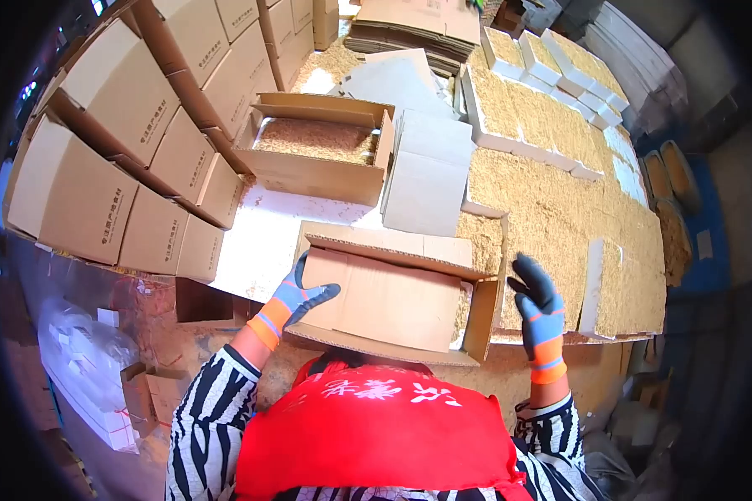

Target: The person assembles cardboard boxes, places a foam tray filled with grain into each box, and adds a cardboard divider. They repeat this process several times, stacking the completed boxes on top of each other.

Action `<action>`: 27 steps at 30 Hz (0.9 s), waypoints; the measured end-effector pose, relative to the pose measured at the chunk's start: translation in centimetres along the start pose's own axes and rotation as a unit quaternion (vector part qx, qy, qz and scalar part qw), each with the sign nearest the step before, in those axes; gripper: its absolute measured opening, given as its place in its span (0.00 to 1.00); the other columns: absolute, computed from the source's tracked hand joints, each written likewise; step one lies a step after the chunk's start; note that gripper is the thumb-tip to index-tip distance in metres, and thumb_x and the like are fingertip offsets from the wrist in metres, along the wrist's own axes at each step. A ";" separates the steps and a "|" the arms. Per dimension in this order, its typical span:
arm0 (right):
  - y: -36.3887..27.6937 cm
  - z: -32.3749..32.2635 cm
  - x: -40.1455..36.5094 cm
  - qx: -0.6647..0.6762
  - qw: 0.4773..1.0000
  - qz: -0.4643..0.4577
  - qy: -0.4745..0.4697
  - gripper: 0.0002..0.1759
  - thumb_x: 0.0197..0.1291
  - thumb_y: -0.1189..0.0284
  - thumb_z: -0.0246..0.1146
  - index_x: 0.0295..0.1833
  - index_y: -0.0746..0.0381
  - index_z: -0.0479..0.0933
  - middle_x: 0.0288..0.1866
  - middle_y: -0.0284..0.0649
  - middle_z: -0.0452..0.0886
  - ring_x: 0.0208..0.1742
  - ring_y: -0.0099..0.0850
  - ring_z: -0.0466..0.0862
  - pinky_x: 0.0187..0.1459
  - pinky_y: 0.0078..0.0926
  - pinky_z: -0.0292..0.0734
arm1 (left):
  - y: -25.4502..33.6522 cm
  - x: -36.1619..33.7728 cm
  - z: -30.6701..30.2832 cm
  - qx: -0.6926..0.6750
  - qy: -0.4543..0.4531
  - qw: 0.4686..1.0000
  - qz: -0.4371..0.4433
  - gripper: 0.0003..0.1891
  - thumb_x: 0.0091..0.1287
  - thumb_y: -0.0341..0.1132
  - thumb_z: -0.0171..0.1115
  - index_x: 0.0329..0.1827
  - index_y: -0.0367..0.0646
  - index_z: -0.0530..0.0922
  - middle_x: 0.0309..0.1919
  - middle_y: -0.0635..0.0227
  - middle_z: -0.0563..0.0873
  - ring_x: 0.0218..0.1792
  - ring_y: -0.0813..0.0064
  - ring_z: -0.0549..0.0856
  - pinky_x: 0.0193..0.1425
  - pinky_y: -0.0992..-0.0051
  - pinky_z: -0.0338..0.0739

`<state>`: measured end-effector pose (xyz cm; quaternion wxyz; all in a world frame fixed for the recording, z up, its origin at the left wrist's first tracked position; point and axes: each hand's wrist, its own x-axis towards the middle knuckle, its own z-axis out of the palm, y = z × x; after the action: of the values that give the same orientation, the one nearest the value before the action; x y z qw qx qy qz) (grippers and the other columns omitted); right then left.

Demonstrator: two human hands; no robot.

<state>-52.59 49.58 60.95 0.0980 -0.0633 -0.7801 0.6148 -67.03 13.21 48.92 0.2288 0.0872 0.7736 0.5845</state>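
Note:
In front of me stands an open cardboard box (384, 351), with a flat cardboard sheet (384, 296) lying inside. At the sheet's right end, a strip of tan, crumbly filling (462, 313) shows. My left hand (299, 294), in a grey, blue and orange glove, grips the box's left end, thumb over the inside and fingers along the outer side. My right hand (540, 296), gloved alike, is raised just right of the box, apart from it, fingers spread and nothing held.
Another open box (317, 179) with tan filling stands behind. Closed cartons (100, 196) are stacked left. Grey-white sheets (430, 167) lie mid-table. White trays (593, 288) and blocks topped with tan crumbs (551, 200) cover the right. Flattened cardboard (418, 21) is piled at the back.

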 end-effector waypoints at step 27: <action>1.4 -2.7 4.3 0.216 0.970 0.099 0.051 0.41 0.52 0.80 0.63 0.71 0.66 0.54 0.63 0.43 0.69 0.60 0.35 0.71 0.61 0.33 0.69 | 16.9 2.4 -0.2 -0.131 0.078 0.982 0.116 0.17 0.73 0.38 0.46 0.52 0.33 0.75 0.45 0.63 0.81 0.47 0.77 0.77 0.55 0.74 0.71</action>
<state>-56.22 53.37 60.50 0.0876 -0.1491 -0.6123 0.7715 -71.51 19.06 64.27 0.1083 0.0998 0.6903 0.7084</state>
